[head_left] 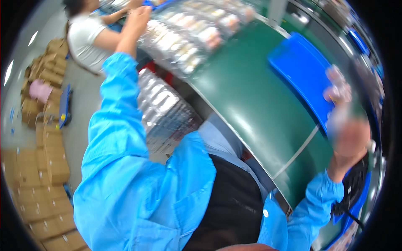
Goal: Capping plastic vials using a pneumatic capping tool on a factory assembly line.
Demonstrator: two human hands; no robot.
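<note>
My left hand (137,23) reaches up to the far left, beside rows of clear plastic trays (178,44) filled with small pale pieces. Its fingers look curled together; whatever they may hold is hidden. Out to the right, my right hand (351,134) is badly blurred over the right end of a blue plastic tray (299,62). Just beyond it are small clear-wrapped pinkish pieces (338,85). Whether my fingers touch these pieces does not show.
A green work surface (247,92) spans the middle. Stacked clear trays (163,113) stand below its left edge. A co-worker in a white shirt (86,39) sits at far left. Cardboard boxes (35,165) and a blue cart (65,106) line the left floor. A black cable (356,219) lies lower right.
</note>
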